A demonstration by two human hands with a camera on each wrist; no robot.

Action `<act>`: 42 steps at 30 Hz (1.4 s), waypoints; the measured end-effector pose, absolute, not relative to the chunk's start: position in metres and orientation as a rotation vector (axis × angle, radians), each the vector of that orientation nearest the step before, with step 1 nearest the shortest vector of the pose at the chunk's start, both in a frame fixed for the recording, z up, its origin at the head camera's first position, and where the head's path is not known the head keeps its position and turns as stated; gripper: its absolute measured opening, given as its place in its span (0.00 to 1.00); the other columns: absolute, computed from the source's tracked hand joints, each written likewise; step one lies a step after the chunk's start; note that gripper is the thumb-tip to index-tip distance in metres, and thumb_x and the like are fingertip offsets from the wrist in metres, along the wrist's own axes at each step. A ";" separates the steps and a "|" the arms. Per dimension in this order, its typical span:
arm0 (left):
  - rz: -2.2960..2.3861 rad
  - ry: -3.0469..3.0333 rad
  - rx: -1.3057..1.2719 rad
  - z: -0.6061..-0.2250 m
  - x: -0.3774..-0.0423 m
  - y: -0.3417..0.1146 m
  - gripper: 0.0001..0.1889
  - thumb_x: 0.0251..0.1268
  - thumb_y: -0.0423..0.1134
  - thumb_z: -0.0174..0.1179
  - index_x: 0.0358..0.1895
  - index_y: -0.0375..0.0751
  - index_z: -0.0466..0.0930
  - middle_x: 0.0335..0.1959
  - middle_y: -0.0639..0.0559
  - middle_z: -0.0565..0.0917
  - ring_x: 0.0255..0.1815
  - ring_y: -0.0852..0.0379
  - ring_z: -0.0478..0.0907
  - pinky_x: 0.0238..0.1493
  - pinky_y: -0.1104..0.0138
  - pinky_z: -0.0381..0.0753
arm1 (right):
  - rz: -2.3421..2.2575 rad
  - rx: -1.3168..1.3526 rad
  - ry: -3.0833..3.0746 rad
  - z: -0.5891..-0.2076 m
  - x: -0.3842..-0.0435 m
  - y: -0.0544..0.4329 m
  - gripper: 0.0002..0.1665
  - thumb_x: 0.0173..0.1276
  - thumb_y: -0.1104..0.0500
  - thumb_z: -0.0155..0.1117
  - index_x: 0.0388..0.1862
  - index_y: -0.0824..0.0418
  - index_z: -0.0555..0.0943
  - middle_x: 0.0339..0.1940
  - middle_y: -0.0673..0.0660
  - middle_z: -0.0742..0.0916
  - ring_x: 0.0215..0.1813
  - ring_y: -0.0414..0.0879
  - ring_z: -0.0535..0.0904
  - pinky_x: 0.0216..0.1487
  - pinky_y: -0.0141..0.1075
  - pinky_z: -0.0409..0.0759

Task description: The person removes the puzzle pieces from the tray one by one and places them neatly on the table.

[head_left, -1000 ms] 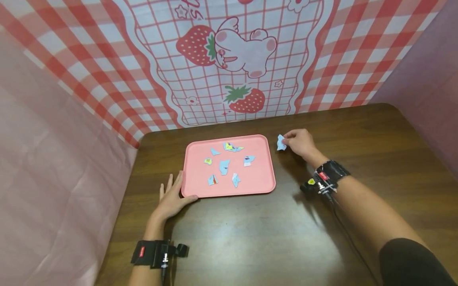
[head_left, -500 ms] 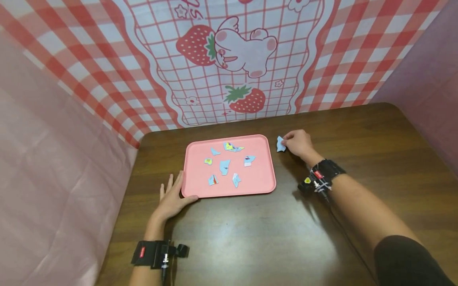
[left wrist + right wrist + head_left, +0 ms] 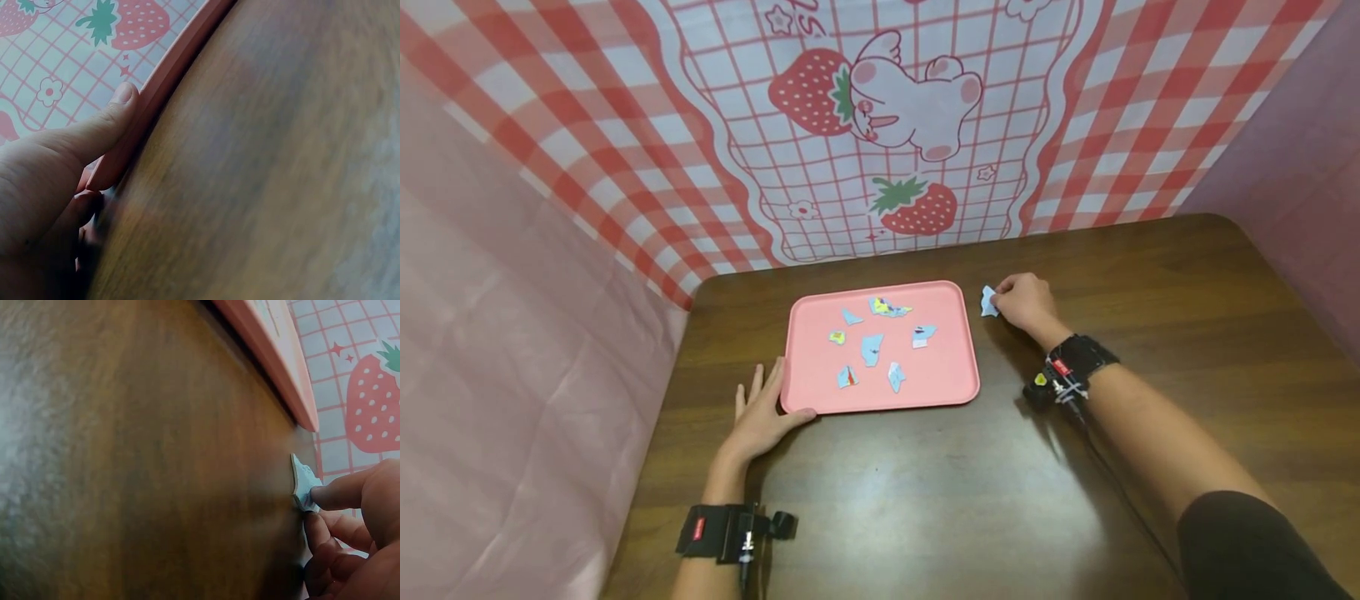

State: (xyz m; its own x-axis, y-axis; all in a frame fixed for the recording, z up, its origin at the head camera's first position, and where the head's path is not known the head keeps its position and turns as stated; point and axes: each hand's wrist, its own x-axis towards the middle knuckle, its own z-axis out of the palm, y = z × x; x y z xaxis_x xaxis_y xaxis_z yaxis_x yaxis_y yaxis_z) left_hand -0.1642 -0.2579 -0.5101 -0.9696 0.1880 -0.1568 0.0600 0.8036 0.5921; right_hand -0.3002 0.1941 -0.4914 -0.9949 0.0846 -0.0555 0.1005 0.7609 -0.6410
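My left hand (image 3: 763,421) rests at the near left corner of a pink tray (image 3: 940,383). Its fingers lie straight beside the left rim, and in the left wrist view the thumb (image 3: 106,128) touches the front rim. Just off the tray's right side, my right hand (image 3: 1028,302) pinches a light-blue, jagged-edged puzzle piece (image 3: 988,302) between thumb and fingertips. In the right wrist view this puzzle piece (image 3: 304,484) is held by one end, tilted; the fingers cover part of it. Several small irregular pieces lie apart inside the tray, among them a central blue piece (image 3: 871,350).
A brown wooden table (image 3: 940,500) carries the tray. Behind it hangs a red-and-white checked cloth (image 3: 925,200) with strawberry prints, and pink cloth (image 3: 512,350) hangs at the left. A cable (image 3: 1123,492) runs along the right forearm.
My right forearm has shifted slightly to the left, while the pinched puzzle piece stays about where it was beside the tray. The left hand and the pieces in the tray have not moved.
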 end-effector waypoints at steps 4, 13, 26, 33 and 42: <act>0.904 2.786 0.196 -0.510 -0.164 -0.258 0.59 0.59 0.66 0.67 0.84 0.48 0.39 0.84 0.47 0.44 0.82 0.42 0.27 0.73 0.39 0.20 | -1.042 0.179 2.933 -0.492 -0.299 0.194 0.13 0.65 0.55 0.64 0.41 0.61 0.88 0.41 0.62 0.88 0.43 0.60 0.82 0.40 0.51 0.78; 0.906 2.784 0.196 -0.510 -0.165 -0.258 0.59 0.58 0.66 0.67 0.84 0.48 0.40 0.83 0.47 0.44 0.82 0.41 0.27 0.72 0.39 0.20 | -1.020 0.195 2.945 -0.491 -0.297 0.193 0.12 0.65 0.55 0.63 0.40 0.60 0.87 0.40 0.62 0.88 0.42 0.60 0.82 0.38 0.52 0.78; 0.884 2.788 0.192 -0.509 -0.167 -0.255 0.60 0.58 0.67 0.66 0.83 0.47 0.40 0.84 0.48 0.45 0.82 0.43 0.28 0.73 0.40 0.21 | -1.007 0.230 2.960 -0.492 -0.299 0.194 0.12 0.64 0.55 0.63 0.40 0.60 0.87 0.42 0.63 0.88 0.43 0.61 0.82 0.37 0.52 0.78; 0.886 2.788 0.191 -0.508 -0.167 -0.255 0.60 0.58 0.67 0.66 0.83 0.46 0.39 0.84 0.48 0.44 0.82 0.43 0.28 0.73 0.40 0.20 | -1.066 0.224 2.993 -0.493 -0.299 0.195 0.14 0.65 0.55 0.60 0.39 0.61 0.88 0.42 0.63 0.88 0.44 0.62 0.82 0.40 0.53 0.78; 0.878 2.788 0.185 -0.511 -0.165 -0.259 0.59 0.58 0.67 0.66 0.83 0.48 0.39 0.84 0.49 0.44 0.82 0.43 0.28 0.73 0.40 0.20 | -1.121 0.211 3.000 -0.491 -0.298 0.190 0.13 0.64 0.55 0.59 0.39 0.59 0.87 0.41 0.60 0.88 0.43 0.59 0.82 0.40 0.50 0.77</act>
State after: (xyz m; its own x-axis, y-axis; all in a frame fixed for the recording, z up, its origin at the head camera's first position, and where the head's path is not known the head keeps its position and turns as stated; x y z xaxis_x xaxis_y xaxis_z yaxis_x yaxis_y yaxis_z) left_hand -0.1651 -0.2591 -0.5112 -0.9695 0.1824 -0.1637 0.0558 0.8145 0.5774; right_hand -0.2982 0.1902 -0.4908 -0.9891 0.1462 0.0177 0.0988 0.7479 -0.6564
